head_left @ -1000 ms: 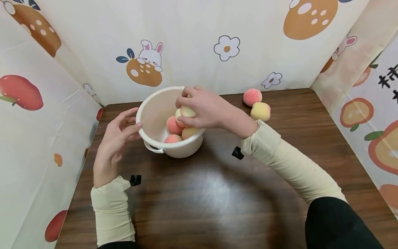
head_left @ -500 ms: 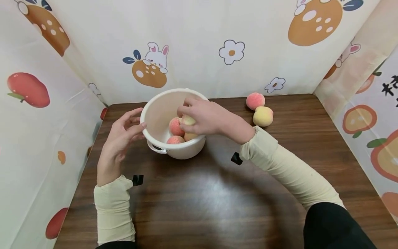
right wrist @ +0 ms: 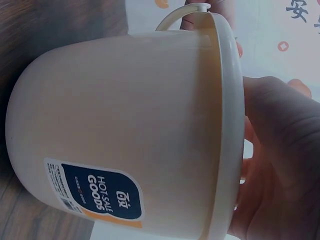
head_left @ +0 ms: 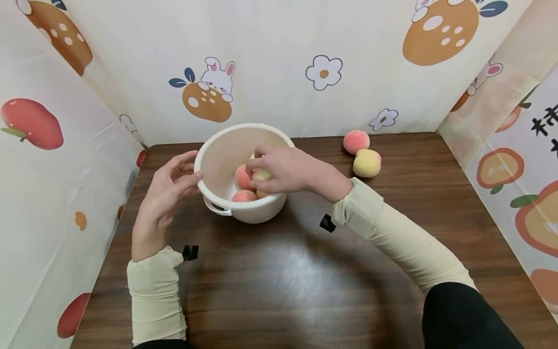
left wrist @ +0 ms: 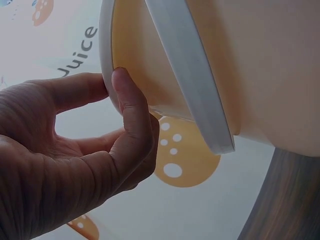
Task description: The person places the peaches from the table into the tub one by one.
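A cream plastic bucket [head_left: 257, 213] stands on the table with several peaches inside. My left hand [head_left: 163, 194] pinches its rim at the left; in the left wrist view thumb and fingers [left wrist: 134, 115] lie on either side of the rim. Over the right rim, my right hand [head_left: 287, 169] reaches into the bucket and holds a pale yellow peach [head_left: 262, 174] low among the others. Beside it lie a pink peach [head_left: 243, 178] and a second pink one [head_left: 244, 196]. The bucket's wall hides most of the right hand's fingers in the right wrist view.
A pink peach [head_left: 356, 142] and a yellow peach [head_left: 367, 163] lie together at the back right of the brown wooden table [head_left: 270, 291]. Printed cloth [head_left: 270, 63] walls in the back and both sides. The bucket's white handle [head_left: 216, 208] hangs down at its front left.
My right hand has sunk lower into the bucket with the yellow peach. The left hand stays at the rim. The head view has shifted slightly.
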`<action>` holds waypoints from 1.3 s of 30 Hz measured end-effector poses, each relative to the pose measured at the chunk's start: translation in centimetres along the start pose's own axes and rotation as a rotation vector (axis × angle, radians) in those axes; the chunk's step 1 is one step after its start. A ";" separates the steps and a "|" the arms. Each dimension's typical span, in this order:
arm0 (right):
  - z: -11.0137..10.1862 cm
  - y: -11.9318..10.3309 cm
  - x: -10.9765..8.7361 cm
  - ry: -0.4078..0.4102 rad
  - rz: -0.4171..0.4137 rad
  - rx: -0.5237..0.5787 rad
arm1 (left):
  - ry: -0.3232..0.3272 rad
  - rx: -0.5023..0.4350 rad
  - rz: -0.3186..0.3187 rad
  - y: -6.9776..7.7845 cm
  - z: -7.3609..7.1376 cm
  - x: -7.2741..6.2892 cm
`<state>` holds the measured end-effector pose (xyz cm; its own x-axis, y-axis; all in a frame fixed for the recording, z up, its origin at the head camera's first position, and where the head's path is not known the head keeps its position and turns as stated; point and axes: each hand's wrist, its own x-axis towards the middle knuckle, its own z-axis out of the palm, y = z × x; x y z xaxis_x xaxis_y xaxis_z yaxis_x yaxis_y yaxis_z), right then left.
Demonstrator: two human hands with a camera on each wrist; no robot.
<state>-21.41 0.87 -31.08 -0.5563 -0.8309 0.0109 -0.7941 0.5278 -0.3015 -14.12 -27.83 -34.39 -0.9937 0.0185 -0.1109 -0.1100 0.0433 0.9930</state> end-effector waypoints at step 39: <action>0.3 -0.7 1.0 -0.190 0.136 0.076 | -0.007 0.007 -0.007 0.2 0.0 -0.1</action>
<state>-21.35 -0.36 -31.18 -0.5954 -0.7750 -0.2118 -0.6904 0.6283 -0.3585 -14.04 -27.85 -34.19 -0.9926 0.0253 -0.1185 -0.1171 0.0504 0.9918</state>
